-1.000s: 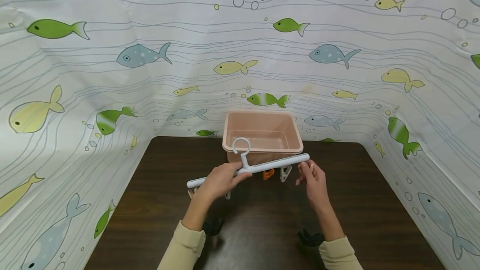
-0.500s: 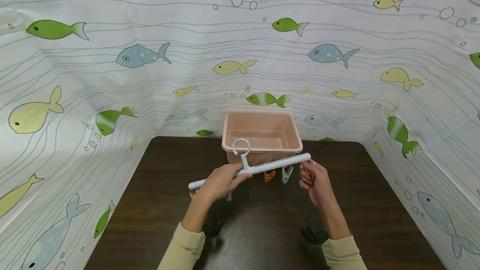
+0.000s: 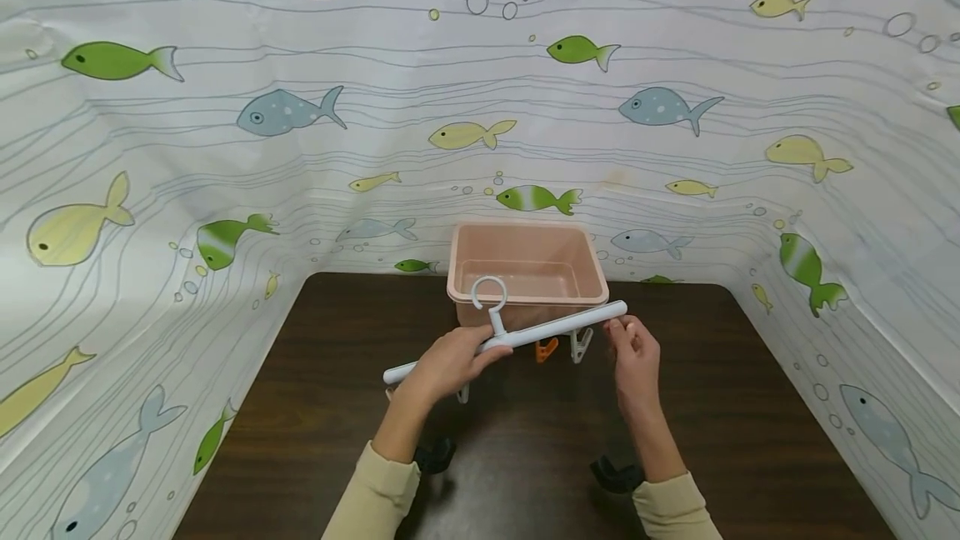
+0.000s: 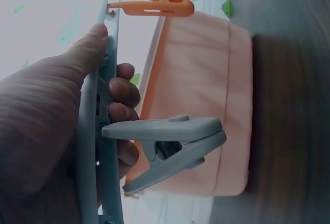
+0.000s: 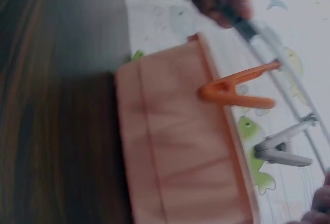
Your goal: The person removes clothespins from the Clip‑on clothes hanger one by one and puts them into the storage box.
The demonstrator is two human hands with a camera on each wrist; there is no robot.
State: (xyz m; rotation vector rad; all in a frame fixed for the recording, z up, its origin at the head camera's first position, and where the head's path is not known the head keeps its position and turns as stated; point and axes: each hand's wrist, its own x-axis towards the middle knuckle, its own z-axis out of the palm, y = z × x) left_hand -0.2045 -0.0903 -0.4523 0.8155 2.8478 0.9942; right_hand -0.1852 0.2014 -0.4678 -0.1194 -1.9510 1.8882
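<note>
A white clip hanger (image 3: 564,327) with a round hook is held above the table, tilted with its right end higher. My left hand (image 3: 450,361) grips its bar just beside the hook, thumb on the near side and fingers behind. My right hand (image 3: 636,361) is at the bar's right end, thumb and fingers pinched against its underside; what lies between the fingertips is hidden. From the bar hang an orange clip (image 5: 232,92), a light grey clip (image 5: 282,149) and, near my left hand, a grey clip (image 4: 167,136). A beige clip at the left end is mostly hidden.
Behind the hanger a pink plastic basin (image 3: 527,301) stands at the far edge of the dark wooden table (image 3: 517,473). A white fish-print sheet (image 3: 382,148) encloses the back and sides. Black wrist mounts (image 3: 617,473) sit under both wrists.
The hanger's right end has risen slightly and the whole bar shifted a little right. My right fingers curled in tighter half a second ago, then shifted again at the bar end. The basin has stayed put.
</note>
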